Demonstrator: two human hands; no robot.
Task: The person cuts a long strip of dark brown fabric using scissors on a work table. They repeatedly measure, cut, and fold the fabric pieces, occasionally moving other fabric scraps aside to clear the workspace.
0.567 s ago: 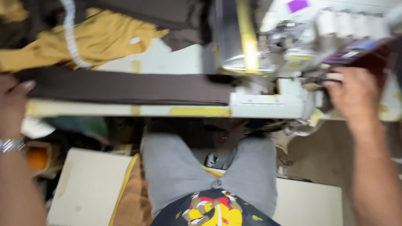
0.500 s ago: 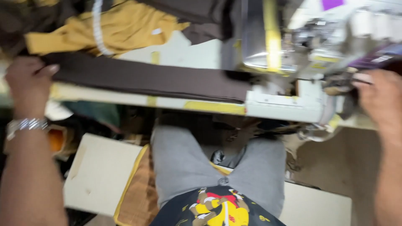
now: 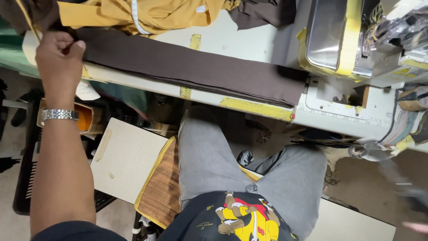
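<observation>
My left hand (image 3: pixel 60 58) is at the top left, fingers pinched on the left end of a long dark brown fabric strip (image 3: pixel 187 67). The strip lies flat along the front of the pale sewing table (image 3: pixel 249 40), and its right end reaches the base of the sewing machine (image 3: pixel 339 35). A metal watch (image 3: pixel 59 114) is on that wrist. Of my right hand only a blurred sliver (image 3: pixel 418 226) shows at the bottom right edge, far from the machine; its fingers cannot be made out.
A mustard-yellow garment (image 3: pixel 147 13) with a white tape lies behind the strip, beside more dark cloth (image 3: pixel 263 11). Yellow tape (image 3: pixel 256 107) marks the table edge. Below are my grey-trousered legs, a beige board (image 3: pixel 129 156) and a woven seat pad (image 3: pixel 160 187).
My right hand has left the sewing machine and dropped to the bottom right edge. My left hand stays on the strip's left end while the view has shifted right and down.
</observation>
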